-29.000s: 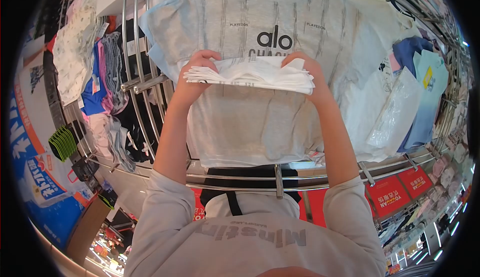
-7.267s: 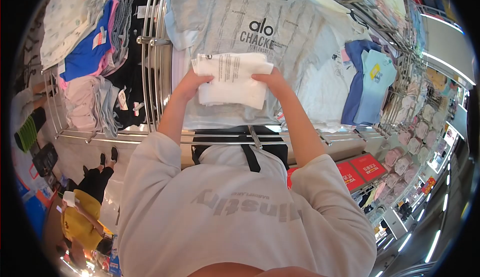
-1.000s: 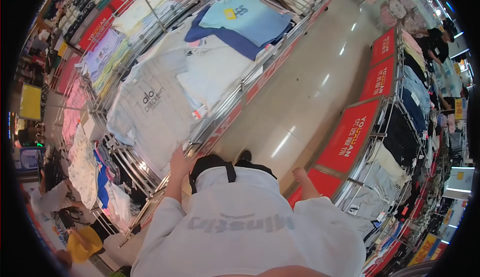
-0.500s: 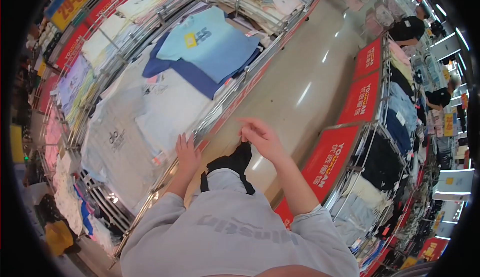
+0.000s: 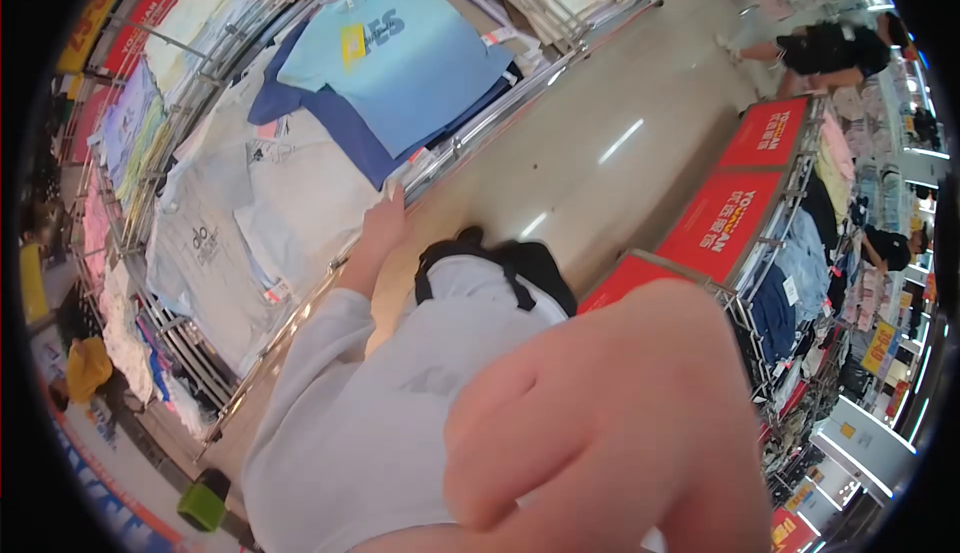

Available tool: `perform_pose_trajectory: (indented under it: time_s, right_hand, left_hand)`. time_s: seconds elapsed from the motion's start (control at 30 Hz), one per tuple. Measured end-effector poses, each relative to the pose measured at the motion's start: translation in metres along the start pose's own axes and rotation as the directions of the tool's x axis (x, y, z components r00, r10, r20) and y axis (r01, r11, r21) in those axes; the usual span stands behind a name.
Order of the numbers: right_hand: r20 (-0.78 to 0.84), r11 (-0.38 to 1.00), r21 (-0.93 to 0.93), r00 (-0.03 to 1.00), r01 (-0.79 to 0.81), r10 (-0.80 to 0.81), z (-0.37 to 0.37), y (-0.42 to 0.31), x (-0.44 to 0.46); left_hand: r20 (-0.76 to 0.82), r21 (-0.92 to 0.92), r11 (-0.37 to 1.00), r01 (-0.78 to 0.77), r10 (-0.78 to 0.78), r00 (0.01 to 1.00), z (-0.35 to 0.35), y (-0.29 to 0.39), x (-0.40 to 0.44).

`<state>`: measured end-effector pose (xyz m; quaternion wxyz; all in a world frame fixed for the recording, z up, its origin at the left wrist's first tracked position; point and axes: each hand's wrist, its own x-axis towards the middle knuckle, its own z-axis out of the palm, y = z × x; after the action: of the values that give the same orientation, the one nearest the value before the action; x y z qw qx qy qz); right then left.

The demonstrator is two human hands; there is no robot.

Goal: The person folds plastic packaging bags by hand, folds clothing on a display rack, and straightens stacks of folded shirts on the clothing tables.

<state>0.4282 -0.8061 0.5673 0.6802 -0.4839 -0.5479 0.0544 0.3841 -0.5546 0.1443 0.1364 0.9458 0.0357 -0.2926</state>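
Observation:
My left hand (image 5: 384,219) rests at the metal rail (image 5: 447,156) of the clothes display, its fingers stretched out beside the white T-shirts (image 5: 300,168). It holds nothing that I can see. Just beyond its fingertips lies a blue gradient T-shirt (image 5: 410,73) with a yellow tag (image 5: 353,43), on top of a navy shirt (image 5: 365,138). A grey printed T-shirt (image 5: 205,253) is spread to the left. Very large and close to the camera, my right hand (image 5: 600,403) is raised with its fingers curled in; no object shows in it.
A polished aisle floor (image 5: 590,153) runs between the displays. Red sign panels (image 5: 720,213) front the rack on the right, which holds folded dark and blue clothes (image 5: 775,298). Two people in dark clothing (image 5: 835,53) are farther off on the right.
My right hand has come up from the middle toward the camera and its fingers have curled in. My left hand has shifted a little forward along the rail. The view has tilted.

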Motion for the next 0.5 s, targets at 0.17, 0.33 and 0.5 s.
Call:
perform_pose_trajectory:
  time_s: [0.17,0.33,0.5]
  right_hand:
    - [0.132,0.996,0.080,0.991,0.029,-0.039,-0.089,0.012,-0.023]
    - [0.232,0.954,0.284,0.959,0.090,-0.159,-0.175,0.034,-0.026]
    - [0.536,0.993,0.112,0.839,0.039,-0.094,-0.233,0.038,-0.006]
  left_hand:
    - [-0.099,-0.011,0.994,0.113,-0.113,0.989,0.018,0.011,0.017]
    - [-0.123,-0.072,0.934,0.350,-0.356,0.926,0.011,0.047,0.013]
    - [-0.198,-0.143,0.886,0.440,-0.462,0.865,0.011,0.103,0.019]
